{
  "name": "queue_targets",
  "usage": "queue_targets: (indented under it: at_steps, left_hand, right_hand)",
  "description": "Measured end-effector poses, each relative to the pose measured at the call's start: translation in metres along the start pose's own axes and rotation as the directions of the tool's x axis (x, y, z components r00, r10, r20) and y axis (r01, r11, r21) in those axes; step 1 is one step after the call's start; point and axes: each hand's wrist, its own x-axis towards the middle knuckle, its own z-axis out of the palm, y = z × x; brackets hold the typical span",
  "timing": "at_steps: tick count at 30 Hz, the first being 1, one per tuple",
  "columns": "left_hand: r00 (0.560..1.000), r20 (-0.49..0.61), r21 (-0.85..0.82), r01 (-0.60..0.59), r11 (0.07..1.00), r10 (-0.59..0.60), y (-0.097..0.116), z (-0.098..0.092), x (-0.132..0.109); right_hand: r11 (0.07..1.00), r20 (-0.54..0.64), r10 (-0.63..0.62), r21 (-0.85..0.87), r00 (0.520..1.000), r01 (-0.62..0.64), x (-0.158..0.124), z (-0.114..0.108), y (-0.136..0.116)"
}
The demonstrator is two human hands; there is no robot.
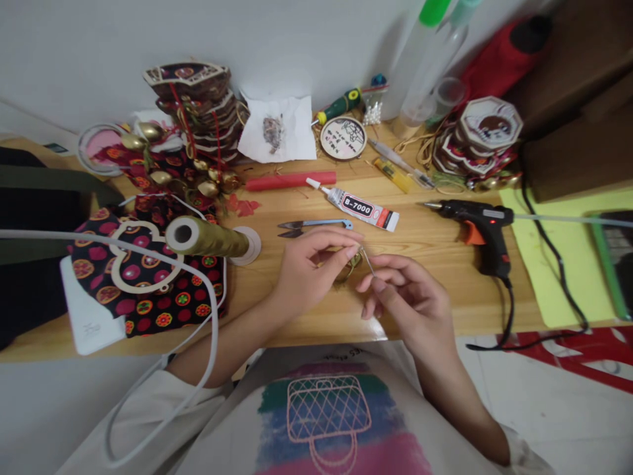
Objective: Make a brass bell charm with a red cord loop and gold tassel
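Near the front edge of the table, my left hand pinches the upper end of a thin, silvery needle-like piece. My right hand holds its lower end between thumb and fingers. The piece slants between both hands; its exact kind is too small to make out. Under the left fingertips lies a small greenish-gold thing, partly hidden. Just beyond my left hand are blue-handled thread snips. A tube of B-7000 glue lies farther back.
A spool of olive thread stands left, near patterned fabric and a white cable. On the right lies a black glue gun with a lit red light and a trailing cord. Stacked wooden ornaments and a red stick are behind.
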Motion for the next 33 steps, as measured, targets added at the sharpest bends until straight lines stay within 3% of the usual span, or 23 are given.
queue_targets:
  at_steps: [15,25,33]
  left_hand:
    - [1.000,0.019,0.036,-0.012,0.999,0.011,0.000,0.001,0.001]
    - [0.997,0.058,0.134,-0.052,0.990,0.045,-0.006,0.002,0.001]
    - [0.997,0.078,0.148,-0.011,0.989,-0.001,-0.011,0.003,0.002]
  right_hand:
    - [0.999,-0.006,-0.022,-0.035,1.000,0.022,0.001,-0.007,0.005]
    - [1.000,0.001,0.001,0.028,1.000,-0.001,0.003,-0.011,0.013]
    - [1.000,0.011,0.019,0.015,1.000,-0.019,0.004,-0.019,0.021]
